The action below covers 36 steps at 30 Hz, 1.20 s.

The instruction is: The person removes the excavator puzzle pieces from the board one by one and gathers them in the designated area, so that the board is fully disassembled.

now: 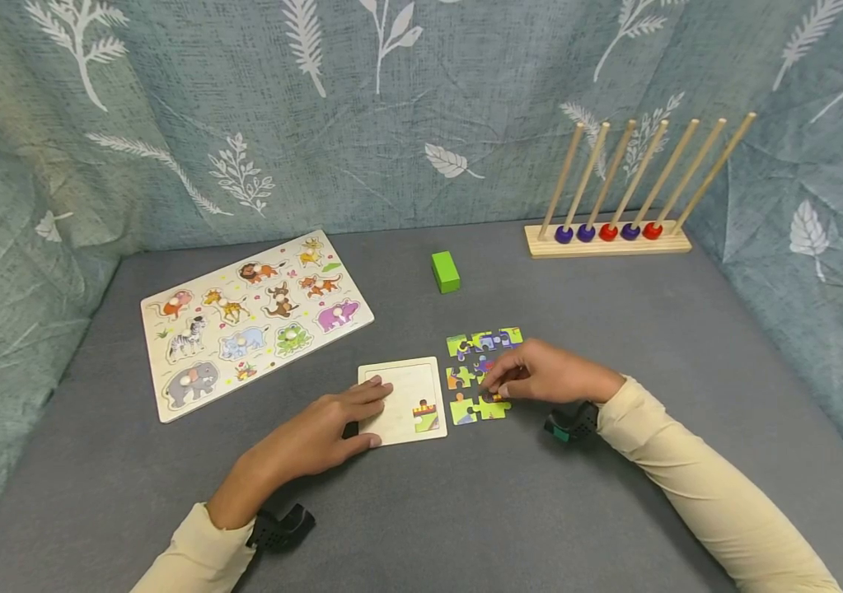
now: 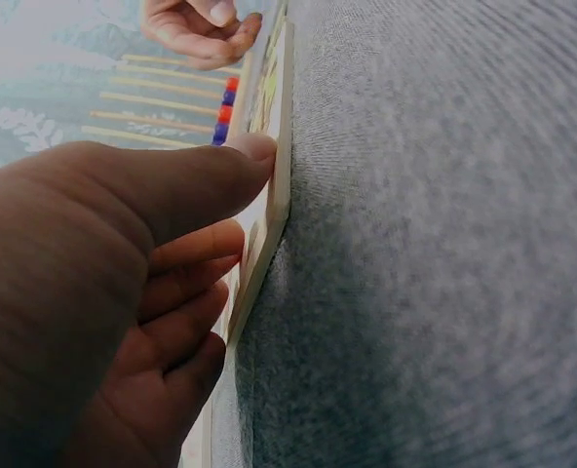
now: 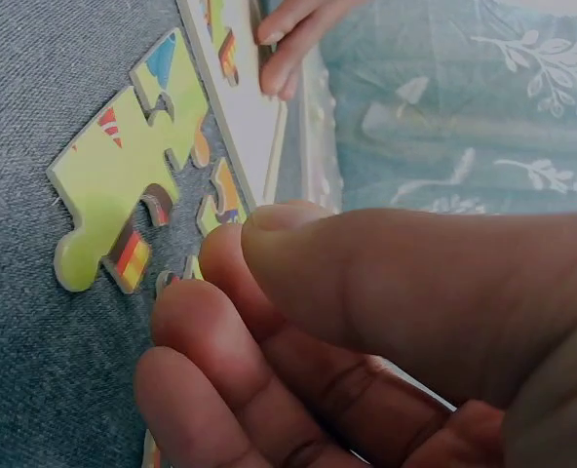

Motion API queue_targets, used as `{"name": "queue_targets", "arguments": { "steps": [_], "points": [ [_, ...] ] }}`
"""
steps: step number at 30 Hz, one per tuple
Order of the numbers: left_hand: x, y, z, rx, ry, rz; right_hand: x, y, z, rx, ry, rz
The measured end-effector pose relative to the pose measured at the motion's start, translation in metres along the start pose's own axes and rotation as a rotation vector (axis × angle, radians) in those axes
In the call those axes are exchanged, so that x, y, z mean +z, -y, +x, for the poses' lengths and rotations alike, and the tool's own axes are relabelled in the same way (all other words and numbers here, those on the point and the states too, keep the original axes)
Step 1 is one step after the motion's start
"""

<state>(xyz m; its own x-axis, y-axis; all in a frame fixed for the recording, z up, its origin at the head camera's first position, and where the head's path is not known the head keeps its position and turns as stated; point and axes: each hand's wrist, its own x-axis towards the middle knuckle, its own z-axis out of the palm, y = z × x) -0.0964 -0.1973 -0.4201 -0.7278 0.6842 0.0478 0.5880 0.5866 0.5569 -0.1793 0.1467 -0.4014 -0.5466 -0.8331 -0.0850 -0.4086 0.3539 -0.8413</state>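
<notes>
My left hand (image 1: 335, 416) rests on a square wooden puzzle tray (image 1: 399, 379), fingers stretched over its left side. In the left wrist view the thumb (image 2: 235, 171) lies at the tray's edge. One jigsaw piece (image 1: 427, 418), green with red and yellow, sits in the tray's lower right corner. Just right of the tray, my right hand (image 1: 540, 368) reaches over several loose jigsaw pieces (image 1: 461, 412). Its fingers are loosely curled, the thumb close to the index finger, and no piece shows between them. The hand hides part of the pieces; a green one (image 3: 113, 175) lies before the fingertips.
A wooden animal peg puzzle (image 1: 258, 321) lies at the left. At the back middle stands a green block (image 1: 446, 272). A rack of upright rods (image 1: 609, 247) with red and blue beads stands at the back right, before a leaf-patterned curtain (image 1: 391, 123).
</notes>
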Motion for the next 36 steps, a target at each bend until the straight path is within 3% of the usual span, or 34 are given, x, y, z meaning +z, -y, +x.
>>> {"name": "queue_targets", "arguments": {
  "steps": [13, 21, 28, 36],
  "points": [
    [0.002, -0.002, 0.007, 0.062, -0.019, 0.006, 0.011, 0.014, 0.019, -0.014, 0.007, -0.035],
    [0.004, -0.005, 0.010, 0.026, 0.002, -0.002, 0.019, 0.020, 0.035, -0.061, -0.020, -0.097],
    [0.005, -0.005, 0.010, 0.030, 0.002, -0.003, 0.030, 0.021, 0.048, -0.034, 0.007, -0.088],
    [0.008, -0.005, 0.011, 0.041, -0.014, 0.017, 0.038, 0.020, 0.057, -0.095, 0.010, -0.083]
  ]
}}
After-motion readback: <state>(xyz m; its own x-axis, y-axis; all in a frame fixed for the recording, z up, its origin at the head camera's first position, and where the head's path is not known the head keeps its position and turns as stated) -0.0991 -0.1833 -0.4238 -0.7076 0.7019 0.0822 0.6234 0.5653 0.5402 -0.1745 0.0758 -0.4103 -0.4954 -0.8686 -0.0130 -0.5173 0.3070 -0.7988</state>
